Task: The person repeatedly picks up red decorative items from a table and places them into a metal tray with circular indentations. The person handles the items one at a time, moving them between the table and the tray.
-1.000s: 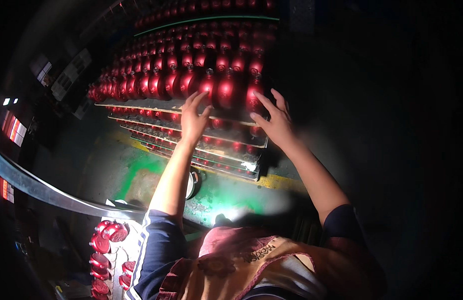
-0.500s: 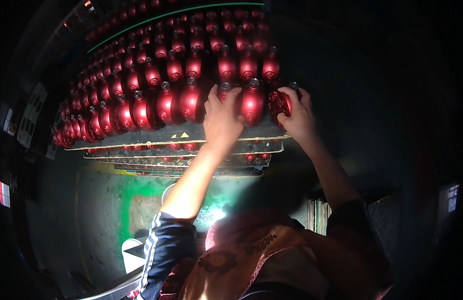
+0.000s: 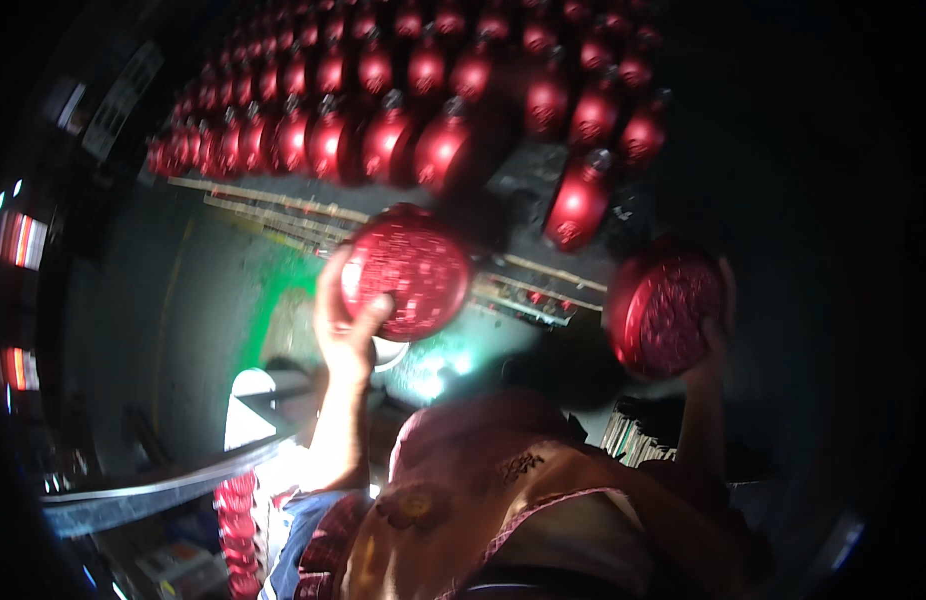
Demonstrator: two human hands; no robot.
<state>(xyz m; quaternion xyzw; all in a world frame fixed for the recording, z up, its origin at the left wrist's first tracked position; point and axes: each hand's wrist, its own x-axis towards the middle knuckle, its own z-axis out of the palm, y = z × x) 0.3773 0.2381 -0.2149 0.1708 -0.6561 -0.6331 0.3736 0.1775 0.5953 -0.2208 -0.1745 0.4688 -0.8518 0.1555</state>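
Now, a left red bottle (image 3: 415, 262) and a right red bottle (image 3: 647, 322) are being grasped by the left hand (image 3: 345, 335) and right hand (image 3: 717, 345), freshly lifted off the far board (image 3: 523, 185); its near row (image 3: 388, 140) is being thinned.

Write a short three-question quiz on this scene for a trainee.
1. True or false: the left hand holds one round bottle and the right hand holds a second round bottle.
2. Compared with both hands, the rows of red bottles stand: (a) nearer the person's body, (b) farther from it, (c) level with them.
3. Fill in: the tan apron bears a ____-shaped motif.

Key: 1. True. 2. (b). 3. Flower.
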